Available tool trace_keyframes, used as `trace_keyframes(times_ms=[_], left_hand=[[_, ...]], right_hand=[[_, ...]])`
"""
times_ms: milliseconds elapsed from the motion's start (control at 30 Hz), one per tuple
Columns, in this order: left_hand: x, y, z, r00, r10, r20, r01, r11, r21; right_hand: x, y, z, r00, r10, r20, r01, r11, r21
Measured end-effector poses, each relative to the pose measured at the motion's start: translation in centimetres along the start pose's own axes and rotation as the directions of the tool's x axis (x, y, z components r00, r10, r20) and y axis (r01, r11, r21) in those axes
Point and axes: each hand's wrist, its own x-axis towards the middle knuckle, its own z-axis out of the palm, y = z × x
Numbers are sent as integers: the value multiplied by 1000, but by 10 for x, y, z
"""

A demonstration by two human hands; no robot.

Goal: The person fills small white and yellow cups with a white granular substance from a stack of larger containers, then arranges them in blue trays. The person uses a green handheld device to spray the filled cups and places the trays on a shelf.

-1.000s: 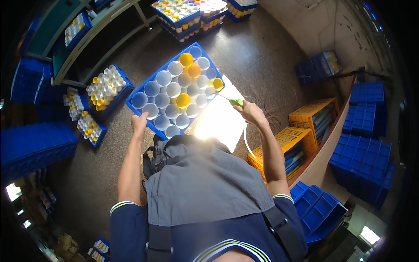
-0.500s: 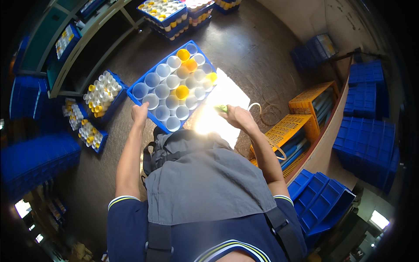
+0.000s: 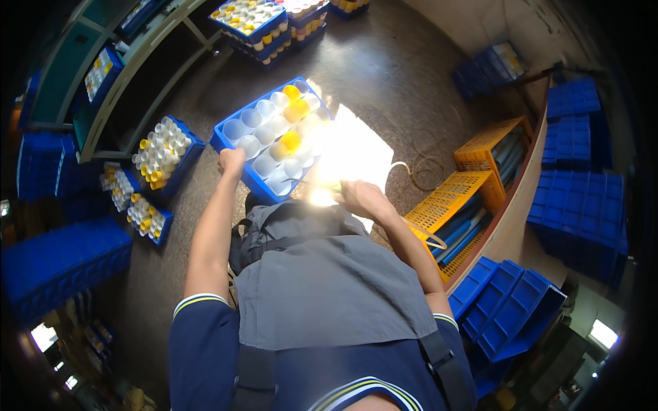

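Observation:
In front of me is a blue crate [image 3: 248, 175] holding rows of white cups or tubes, a few of them yellow. My left hand [image 3: 232, 162] is closed on its left near rim. At the crate's right near corner, my right hand [image 3: 362, 198] is closed around a slim tool [image 3: 332, 186] with a green handle. A thin shaft seems to reach from it toward the nearest white tubes. Glare washes out the tool's tip and the crate's right side, so contact cannot be told. A glaring white patch [image 3: 360, 147] lies beyond my right hand.
More tube-filled crates stand at left [image 3: 179, 152] and far ahead [image 3: 255, 35]. To the right are yellow perforated crates [image 3: 445, 198] with blue-grey contents, a coiled hose [image 3: 426, 175] and blue empty crates [image 3: 510, 308]. A shelving frame [image 3: 130, 85] runs along the far left.
My right hand has moved left with the green-handled tool, up to the crate's near edge. The crate has shifted and tilted slightly, with my left hand still on its rim.

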Motion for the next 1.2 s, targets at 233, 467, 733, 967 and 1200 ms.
trace_keyframes(times_ms=[233, 467, 733, 967, 1200], left_hand=[[6, -16, 0, 998, -53, -15, 53, 998, -23], [-14, -62, -30, 999, -29, -33, 22, 981, -193], [-41, -120, -61, 1000, -22, 14, 26, 887, -461], [-22, -148, -82, 1000, -31, -3, 25, 850, -526], [44, -160, -114, 983, -184, -23, 174, 956, -236]], right_hand=[[2, -8, 8, 1000, -21, 22, 22, 998, -63], [23, 30, 5, 994, 84, -75, -96, 981, -167], [76, 42, -40, 936, 226, -271, -280, 943, -179], [118, -19, -45, 966, 104, -238, -153, 968, -198], [130, -139, -16, 955, -296, 33, 298, 945, -133]])
